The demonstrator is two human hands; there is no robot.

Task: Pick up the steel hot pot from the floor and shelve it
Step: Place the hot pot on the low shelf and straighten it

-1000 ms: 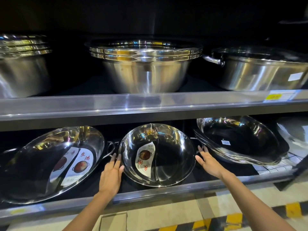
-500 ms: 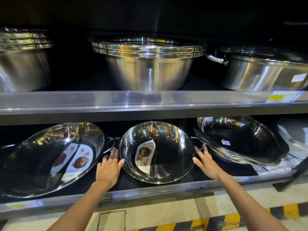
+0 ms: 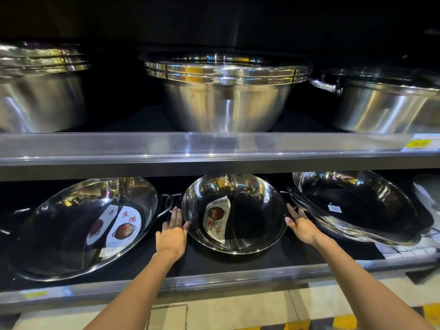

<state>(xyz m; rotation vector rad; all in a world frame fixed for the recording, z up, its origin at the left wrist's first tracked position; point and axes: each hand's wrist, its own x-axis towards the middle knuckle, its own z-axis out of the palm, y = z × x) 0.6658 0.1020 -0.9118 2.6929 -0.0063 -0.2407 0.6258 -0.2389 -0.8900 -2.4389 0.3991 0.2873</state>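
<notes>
Two flat, spread hands, left hand (image 3: 172,236) and right hand (image 3: 302,226), touch the steel hot pot (image 3: 234,214); nudge it gently back on the lower shelf (image 3: 214,279).

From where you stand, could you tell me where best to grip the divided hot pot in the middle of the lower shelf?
Probably by its rim at both sides: the divided hot pot leans face-out, and the left hand and right hand already flank it.
</notes>
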